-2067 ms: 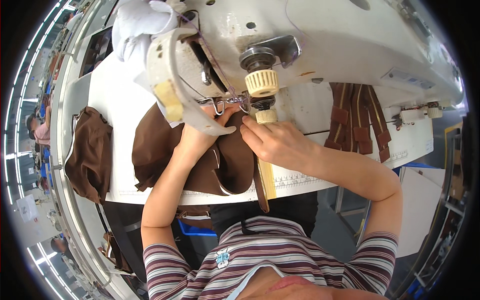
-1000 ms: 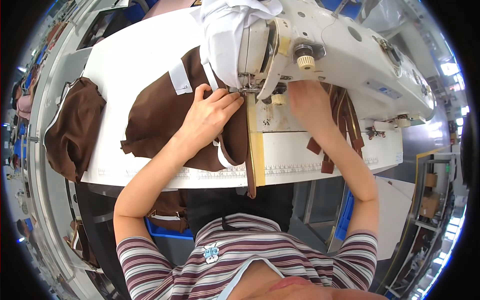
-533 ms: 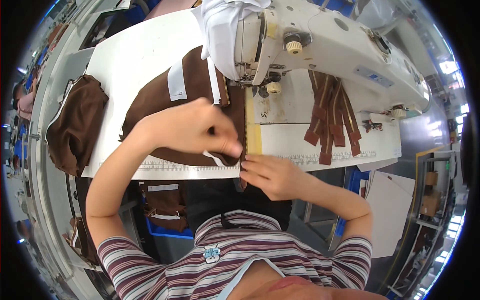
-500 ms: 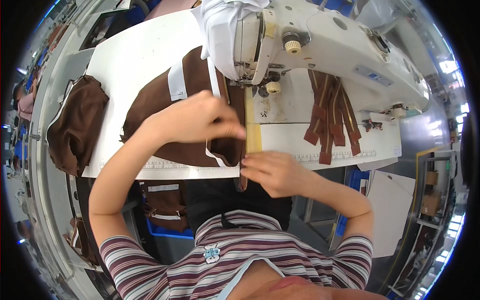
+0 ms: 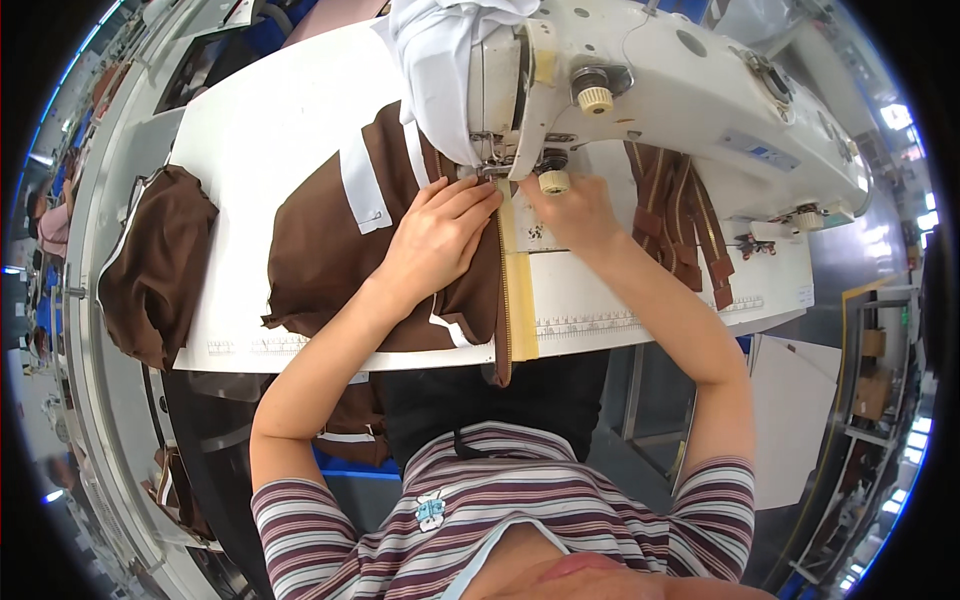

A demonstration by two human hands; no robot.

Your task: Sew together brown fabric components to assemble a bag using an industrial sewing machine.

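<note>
Flat on a piece of brown fabric (image 5: 325,250) lies my left hand (image 5: 438,238), its fingers stretched toward the sewing machine's (image 5: 680,90) presser foot. A brown zipper (image 5: 504,300) with a brass-coloured chain runs from under the foot past the table's front edge. It lies along the fabric's right side. My right hand (image 5: 572,212) is just right of the foot; its fingertips are partly hidden behind the machine head, so its grip is unclear. White strips (image 5: 362,190) show on the fabric. Yellow tape (image 5: 522,300) marks the table beside the zipper.
Several brown zipper strips (image 5: 685,225) lie beneath the machine arm. Another bundle of brown fabric (image 5: 155,265) hangs over the table's left edge. White cloth (image 5: 440,70) drapes the machine head. A printed ruler (image 5: 590,324) follows the front edge. Below sit more brown pieces (image 5: 355,415) in a blue bin.
Both hands have moved away from me to the presser foot. My left hand has flattened onto the fabric, and my right has left the zipper's near end. The fabric has shifted slightly right.
</note>
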